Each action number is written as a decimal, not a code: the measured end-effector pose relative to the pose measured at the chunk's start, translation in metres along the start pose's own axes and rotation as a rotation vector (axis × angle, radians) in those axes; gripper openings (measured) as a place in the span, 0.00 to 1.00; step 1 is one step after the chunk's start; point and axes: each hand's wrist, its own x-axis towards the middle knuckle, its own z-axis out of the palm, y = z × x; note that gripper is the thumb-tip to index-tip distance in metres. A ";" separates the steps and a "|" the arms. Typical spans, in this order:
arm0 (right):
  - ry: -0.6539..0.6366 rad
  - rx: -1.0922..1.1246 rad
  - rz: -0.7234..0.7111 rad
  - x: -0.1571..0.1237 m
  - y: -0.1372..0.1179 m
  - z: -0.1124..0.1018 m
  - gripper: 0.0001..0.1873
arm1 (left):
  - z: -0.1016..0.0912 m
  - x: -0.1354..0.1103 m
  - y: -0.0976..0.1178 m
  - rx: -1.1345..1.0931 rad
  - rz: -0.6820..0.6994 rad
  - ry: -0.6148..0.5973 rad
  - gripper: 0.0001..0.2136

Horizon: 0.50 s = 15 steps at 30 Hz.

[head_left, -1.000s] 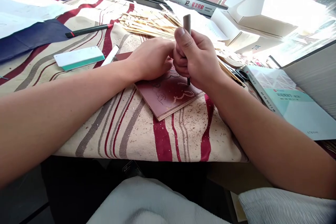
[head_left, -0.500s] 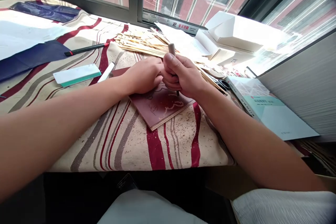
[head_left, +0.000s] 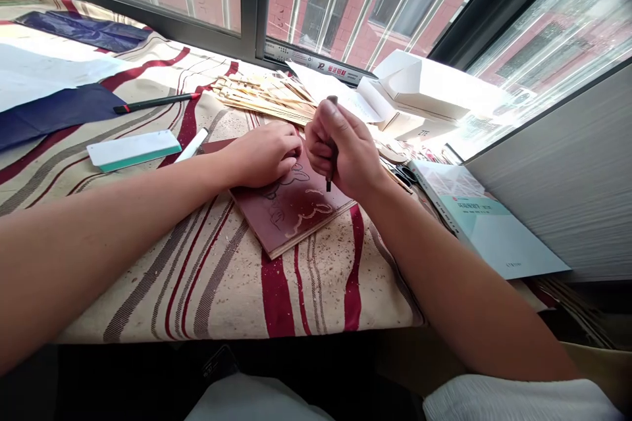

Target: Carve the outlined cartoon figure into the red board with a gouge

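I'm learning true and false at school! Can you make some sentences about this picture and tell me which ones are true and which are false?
1. The right hand grips a carving tool, pointing down at a dark red wooden block. True.
2. The left hand is holding scissors. False: it rests on the block, and the scissors lie off to the right.
3. Little wood shavings are scattered on the striped cloth. True.
4. The book is to the left of the block. False: the book lies to the right of the block.
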 end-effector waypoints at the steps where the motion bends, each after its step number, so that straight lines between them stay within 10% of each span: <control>1: -0.003 -0.011 0.000 0.000 0.001 0.001 0.31 | 0.000 0.000 0.000 0.005 0.000 -0.006 0.17; 15: -0.351 -0.128 -0.057 0.004 0.010 0.004 0.29 | -0.002 0.002 0.002 -0.139 0.024 0.055 0.16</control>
